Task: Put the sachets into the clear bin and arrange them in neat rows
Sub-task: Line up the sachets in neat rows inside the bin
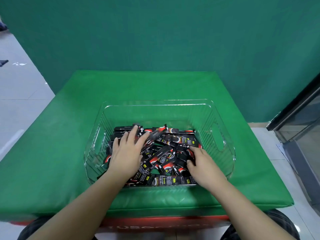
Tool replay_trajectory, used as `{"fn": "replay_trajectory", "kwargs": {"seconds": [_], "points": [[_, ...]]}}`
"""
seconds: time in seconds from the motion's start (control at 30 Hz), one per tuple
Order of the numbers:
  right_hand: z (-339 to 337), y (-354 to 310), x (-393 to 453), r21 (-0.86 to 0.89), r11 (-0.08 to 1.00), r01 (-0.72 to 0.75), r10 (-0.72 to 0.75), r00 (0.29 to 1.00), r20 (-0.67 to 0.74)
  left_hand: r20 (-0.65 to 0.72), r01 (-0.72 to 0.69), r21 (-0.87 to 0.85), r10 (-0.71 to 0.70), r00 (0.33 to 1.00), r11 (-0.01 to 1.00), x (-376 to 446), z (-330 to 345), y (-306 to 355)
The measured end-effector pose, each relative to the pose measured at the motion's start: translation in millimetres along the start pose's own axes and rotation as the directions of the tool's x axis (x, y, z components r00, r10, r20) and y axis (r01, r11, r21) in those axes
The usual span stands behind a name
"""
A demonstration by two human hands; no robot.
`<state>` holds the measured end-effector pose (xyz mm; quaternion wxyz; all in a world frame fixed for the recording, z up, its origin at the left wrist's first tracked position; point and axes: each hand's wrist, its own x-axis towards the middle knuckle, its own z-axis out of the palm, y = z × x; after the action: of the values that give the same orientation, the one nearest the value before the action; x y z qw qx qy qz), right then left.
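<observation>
Head view shows your left hand [125,153] flat, grip wide, on the jumbled sachets [170,144] inside the clear bin [223,135] on the green table [69,135]; your right hand [201,164] pinches sachets near right
</observation>
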<state>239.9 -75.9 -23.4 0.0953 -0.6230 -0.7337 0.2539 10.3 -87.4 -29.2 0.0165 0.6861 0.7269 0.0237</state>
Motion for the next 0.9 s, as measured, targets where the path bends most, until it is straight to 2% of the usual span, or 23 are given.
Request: {"fn": "replay_trajectory", "kwargs": {"seconds": [0.07,0.13,0.2,0.33,0.47,0.63,0.7,0.77,0.83,0.9], "points": [[0,-1,2,-0.001,1.000,0.002,-0.002,1.000,0.006,-0.097,0.021,0.004,-0.021,0.995,1.000,2,2,-4],[-1,-2,6,-0.037,0.999,0.033,-0.034,0.999,-0.005,-0.107,0.032,0.039,-0.028,0.994,0.999,6,5,-9],[-2,-2,13,-0.100,0.993,0.065,-0.062,0.998,0.033,-0.079,0.044,0.045,-0.041,0.996,0.998,8,9,-10],[-3,-5,31,-0.182,0.983,0.037,0.005,0.975,0.222,0.024,0.005,0.058,-0.007,1.000,0.998,10,12,-8],[0,-3,44,-0.186,0.983,0.009,0.036,0.971,0.237,0.176,-0.061,0.065,0.048,0.983,0.996,4,8,-12],[3,-4,56,-0.219,0.976,-0.004,0.065,0.960,0.273,0.201,-0.118,0.033,0.109,0.974,0.993,-5,8,-18],[3,-6,57,-0.266,0.964,0.004,0.061,0.970,0.236,0.191,-0.116,0.025,0.109,0.976,0.993,-5,8,-19],[4,-9,57,-0.344,0.939,0.013,0.034,0.991,0.128,0.156,-0.097,0.032,0.091,0.984,0.995,-4,8,-16],[5,-12,57,-0.407,0.913,0.021,-0.007,0.999,0.037,0.113,-0.058,0.040,0.053,0.992,0.998,-2,10,-13],[8,-15,58,-0.411,0.911,0.025,-0.023,1.000,0.011,0.071,0.006,0.026,-0.008,0.997,1.000,3,12,-11]]}}
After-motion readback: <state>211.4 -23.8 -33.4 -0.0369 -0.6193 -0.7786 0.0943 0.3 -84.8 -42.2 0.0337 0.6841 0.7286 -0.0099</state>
